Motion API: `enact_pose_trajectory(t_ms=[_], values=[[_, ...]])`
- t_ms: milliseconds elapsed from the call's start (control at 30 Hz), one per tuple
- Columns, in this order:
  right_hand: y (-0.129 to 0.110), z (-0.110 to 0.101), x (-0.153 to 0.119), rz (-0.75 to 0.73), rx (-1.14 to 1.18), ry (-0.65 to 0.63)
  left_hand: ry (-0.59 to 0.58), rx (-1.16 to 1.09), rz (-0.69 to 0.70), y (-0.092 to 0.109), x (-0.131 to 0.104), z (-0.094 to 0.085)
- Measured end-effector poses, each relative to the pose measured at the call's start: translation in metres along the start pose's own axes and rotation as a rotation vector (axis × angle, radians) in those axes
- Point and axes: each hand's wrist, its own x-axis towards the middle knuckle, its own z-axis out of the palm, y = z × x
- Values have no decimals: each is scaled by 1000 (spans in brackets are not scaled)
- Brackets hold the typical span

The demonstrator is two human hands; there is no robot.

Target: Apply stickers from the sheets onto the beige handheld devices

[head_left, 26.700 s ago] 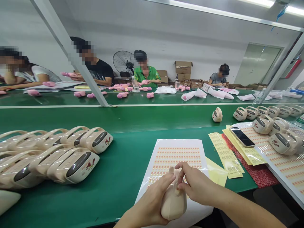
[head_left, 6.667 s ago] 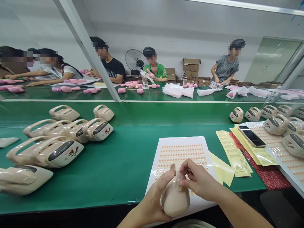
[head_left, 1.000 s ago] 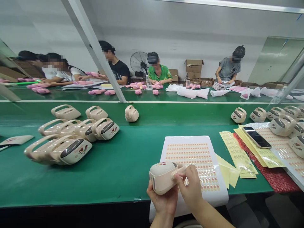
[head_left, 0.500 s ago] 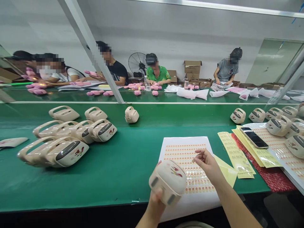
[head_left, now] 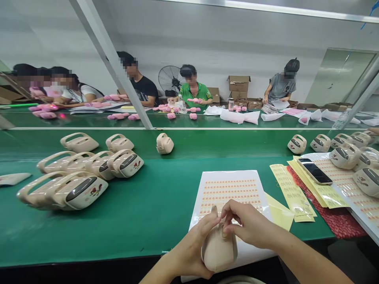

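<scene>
In my left hand (head_left: 197, 240) is a cream plastic housing (head_left: 217, 252), tilted over the sheet's lower part, its plain rounded side facing me. My fingers wrap its left side. My right hand (head_left: 242, 223) is pinched against the top of the housing, thumb and forefinger pressed together. A small sticker seems to be between those fingertips, mostly hidden. Under both hands lies a white sticker sheet (head_left: 207, 176) with rows of small orange-tinted oval stickers; its lower rows are covered by my hands and the housing.
Several similar housings (head_left: 85, 193) with handles stand on the left, others (head_left: 343, 156) on the right. A phone (head_left: 314, 171) lies on yellow label sheets (head_left: 291, 189) beside red wrap (head_left: 346, 223). A lone housing (head_left: 164, 143) stands mid-bench. Co-workers sit across the bench.
My right hand has moved from the sticker sheet down and left to the housing. My left hand has turned the housing, so its flower print no longer shows.
</scene>
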Motion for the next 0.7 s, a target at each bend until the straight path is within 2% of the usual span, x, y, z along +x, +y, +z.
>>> enact_pose_trajectory(t_ms=[200,333,400,567,633,700], values=[[0,7,-1,6,38,70,-17,159,8,-3,-6,-2],[6,12,-1,-30,-53,114,-11,176,-15,-6,-9,-1],[13,15,-2,-124,-169,167,-20,181,-41,-7,-10,0],[33,26,-15,-635,-635,343,-46,172,-62,-8,-10,-1],[37,28,-20,-713,-782,361,-35,161,-39,-8,-9,-2],[37,28,-21,-676,-815,378,-21,160,-24,-7,-7,-3]])
